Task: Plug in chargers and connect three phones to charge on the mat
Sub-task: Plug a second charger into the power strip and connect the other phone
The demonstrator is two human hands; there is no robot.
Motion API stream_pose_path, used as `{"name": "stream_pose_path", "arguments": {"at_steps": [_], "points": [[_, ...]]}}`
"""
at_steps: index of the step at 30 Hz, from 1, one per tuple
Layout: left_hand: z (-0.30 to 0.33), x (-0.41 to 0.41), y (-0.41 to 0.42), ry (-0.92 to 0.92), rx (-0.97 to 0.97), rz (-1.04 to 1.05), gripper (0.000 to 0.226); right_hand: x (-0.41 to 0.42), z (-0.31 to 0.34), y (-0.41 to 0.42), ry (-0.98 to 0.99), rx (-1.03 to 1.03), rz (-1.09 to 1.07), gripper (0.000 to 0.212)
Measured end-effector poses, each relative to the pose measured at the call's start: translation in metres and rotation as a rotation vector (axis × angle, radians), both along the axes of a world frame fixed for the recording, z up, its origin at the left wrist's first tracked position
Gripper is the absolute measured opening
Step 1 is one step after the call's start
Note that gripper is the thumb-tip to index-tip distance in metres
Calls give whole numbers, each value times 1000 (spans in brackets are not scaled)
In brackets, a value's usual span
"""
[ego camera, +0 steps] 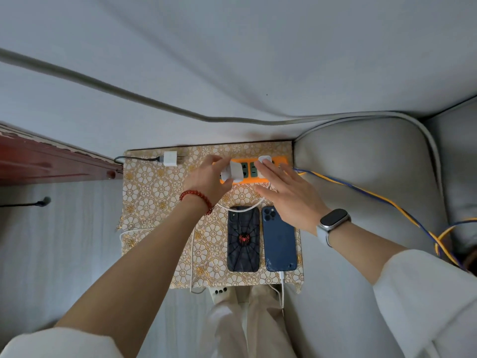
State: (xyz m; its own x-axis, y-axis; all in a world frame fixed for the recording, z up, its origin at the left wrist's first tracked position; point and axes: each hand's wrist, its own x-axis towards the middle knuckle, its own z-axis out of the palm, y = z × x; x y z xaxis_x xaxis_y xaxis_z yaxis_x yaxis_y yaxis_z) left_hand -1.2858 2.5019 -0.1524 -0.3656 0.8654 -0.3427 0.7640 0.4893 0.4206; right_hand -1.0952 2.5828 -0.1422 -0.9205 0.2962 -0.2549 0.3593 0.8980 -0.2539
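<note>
Over the orange power strip (254,171) at the mat's (154,192) far edge: left hand (209,178) pinching a white charger (233,171) against the sockets — right hand (286,192) flat, fingers straight, resting beside a second plugged-in charger (264,159). Nearer on the mat, spider-case phone (243,239) and blue phone (278,239) side by side, third white charger (170,158) lying loose — far left corner.
</note>
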Motion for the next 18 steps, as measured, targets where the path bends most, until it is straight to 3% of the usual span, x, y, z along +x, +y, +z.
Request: {"name": "stream_pose_path", "arguments": {"at_steps": [12, 18], "points": [[6, 7, 24, 135, -99, -129, 47, 7, 4, -3, 0, 11, -28, 55], [5, 12, 29, 117, -41, -190, 37, 12, 7, -14, -38, 92, -164, 71]]}}
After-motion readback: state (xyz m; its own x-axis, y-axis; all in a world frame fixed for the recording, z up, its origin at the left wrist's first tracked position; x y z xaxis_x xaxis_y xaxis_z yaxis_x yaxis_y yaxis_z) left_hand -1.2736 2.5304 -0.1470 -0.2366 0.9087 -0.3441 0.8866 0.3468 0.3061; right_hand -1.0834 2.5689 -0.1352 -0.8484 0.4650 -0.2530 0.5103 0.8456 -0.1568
